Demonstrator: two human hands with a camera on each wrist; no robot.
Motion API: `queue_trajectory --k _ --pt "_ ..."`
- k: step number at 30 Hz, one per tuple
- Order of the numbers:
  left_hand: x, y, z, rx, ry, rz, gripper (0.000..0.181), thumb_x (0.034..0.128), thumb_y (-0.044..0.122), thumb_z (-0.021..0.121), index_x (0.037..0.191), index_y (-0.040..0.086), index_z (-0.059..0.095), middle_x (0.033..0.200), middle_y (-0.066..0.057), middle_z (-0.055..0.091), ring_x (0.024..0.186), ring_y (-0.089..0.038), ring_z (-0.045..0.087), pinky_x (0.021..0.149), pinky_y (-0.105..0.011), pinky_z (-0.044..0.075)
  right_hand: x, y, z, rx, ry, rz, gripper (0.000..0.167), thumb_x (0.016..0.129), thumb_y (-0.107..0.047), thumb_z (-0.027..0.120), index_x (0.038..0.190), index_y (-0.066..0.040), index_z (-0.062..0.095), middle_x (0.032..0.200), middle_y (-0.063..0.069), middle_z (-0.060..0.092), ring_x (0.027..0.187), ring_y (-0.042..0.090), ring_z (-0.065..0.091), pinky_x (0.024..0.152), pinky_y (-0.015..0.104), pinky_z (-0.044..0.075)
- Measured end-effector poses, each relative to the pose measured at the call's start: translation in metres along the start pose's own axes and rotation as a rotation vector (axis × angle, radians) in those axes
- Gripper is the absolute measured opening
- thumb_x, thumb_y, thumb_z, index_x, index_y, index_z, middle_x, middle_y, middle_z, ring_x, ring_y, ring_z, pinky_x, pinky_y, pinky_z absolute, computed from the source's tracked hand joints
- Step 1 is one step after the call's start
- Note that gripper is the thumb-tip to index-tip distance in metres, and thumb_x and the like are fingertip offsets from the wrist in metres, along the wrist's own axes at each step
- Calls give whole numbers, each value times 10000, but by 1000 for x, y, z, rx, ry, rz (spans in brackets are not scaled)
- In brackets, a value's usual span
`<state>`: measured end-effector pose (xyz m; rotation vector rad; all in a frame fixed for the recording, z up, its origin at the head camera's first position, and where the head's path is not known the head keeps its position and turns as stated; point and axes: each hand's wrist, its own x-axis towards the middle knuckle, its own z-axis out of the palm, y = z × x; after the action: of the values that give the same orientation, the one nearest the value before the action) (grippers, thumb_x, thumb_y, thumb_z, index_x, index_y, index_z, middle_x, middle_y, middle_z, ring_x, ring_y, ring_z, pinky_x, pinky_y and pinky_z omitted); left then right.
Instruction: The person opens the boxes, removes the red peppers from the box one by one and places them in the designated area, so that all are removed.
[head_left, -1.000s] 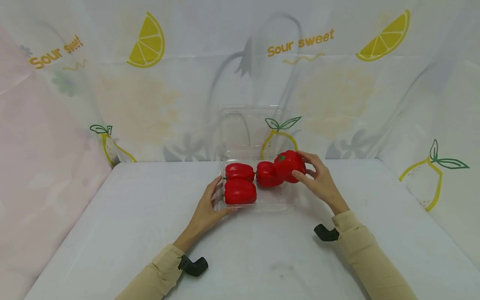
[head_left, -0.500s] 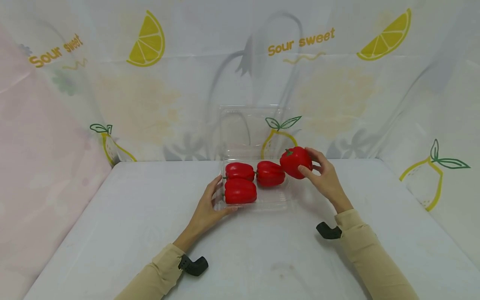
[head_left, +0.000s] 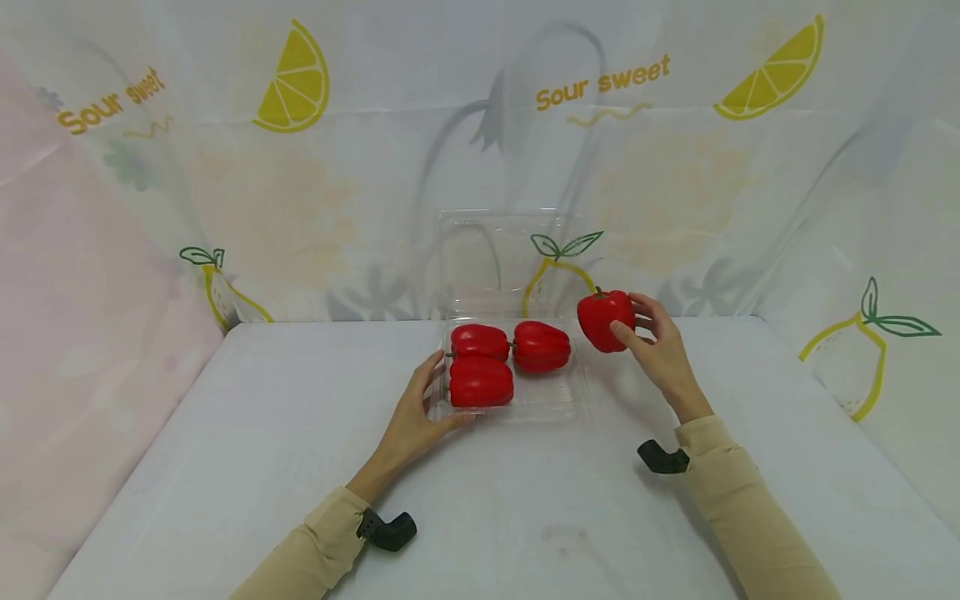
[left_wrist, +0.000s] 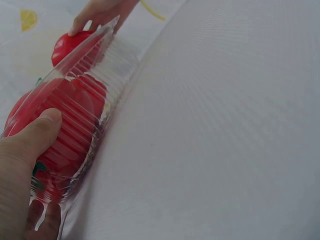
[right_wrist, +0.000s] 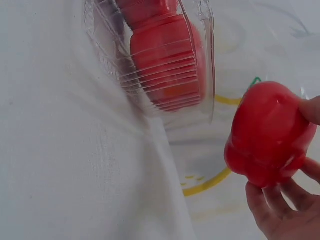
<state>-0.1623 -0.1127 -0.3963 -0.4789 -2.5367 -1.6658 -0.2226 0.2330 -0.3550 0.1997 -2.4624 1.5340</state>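
Observation:
My right hand [head_left: 663, 354] holds a red bell pepper [head_left: 602, 321] with a green stem, raised just beyond the right side of a clear plastic container [head_left: 543, 407]. In the right wrist view, thumb and fingertips grip the pepper [right_wrist: 270, 132] from opposite sides, apart from the container. Three more red bell peppers lie inside: one at back left [head_left: 478, 342], one at front left [head_left: 481, 382] and one at back right [head_left: 542, 347]. My left hand [head_left: 412, 421] holds the container's front left corner, its thumb on the front wall in the left wrist view [left_wrist: 42, 127].
The container's clear lid [head_left: 480, 258] stands up behind it, against a white backdrop cloth [head_left: 375, 192] printed with lemons. A white cloth covers the table [head_left: 525, 508]. A black wrist mount [head_left: 386, 531] shows on each sleeve.
My right hand has lifted the bell pepper up and to the right, off the back right pepper, and turned its stem upward. The left hand and container stay put.

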Motion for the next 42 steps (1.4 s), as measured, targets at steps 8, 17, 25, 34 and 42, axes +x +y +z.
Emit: queue_trajectory --k 8,17,25,34,42 --pt "0 0 0 8 2 2 918 745 108 783 1484 70 238 1495 -187 317 1367 -370 349 1041 -519 416 6 22 -2 -21 20 66 645 929 -403 551 1451 -119 300 1422 152 402 1238 311 422 915 449 519" --pt "0 0 0 7 0 -3 923 741 102 785 1484 71 238 1496 -191 316 1367 -372 347 1045 -519 413 6 31 -4 -21 11 187 672 925 -475 520 1444 -103 311 1432 155 399 1250 323 445 953 372 502" --pt "0 1 0 5 -4 -13 925 743 106 784 1487 100 235 1498 -176 319 1369 -359 348 1046 -504 418 7 37 -5 -3 -13 237 705 922 -498 513 1442 -68 307 1431 202 391 1244 352 449 775 100 503" --pt "0 0 0 1 -1 7 922 747 103 783 1486 71 232 1497 -179 319 1369 -363 349 1046 -502 416 10 46 -2 6 -36 274 739 916 -514 513 1443 -45 294 1427 208 385 1282 352 407 749 59 480" --pt "0 1 0 -9 -1 15 919 743 83 780 1483 58 236 1493 -185 324 1367 -368 354 1040 -508 419 11 49 0 -10 -57 304 765 918 -542 483 1458 -45 265 1441 225 360 1275 374 427 877 229 544"
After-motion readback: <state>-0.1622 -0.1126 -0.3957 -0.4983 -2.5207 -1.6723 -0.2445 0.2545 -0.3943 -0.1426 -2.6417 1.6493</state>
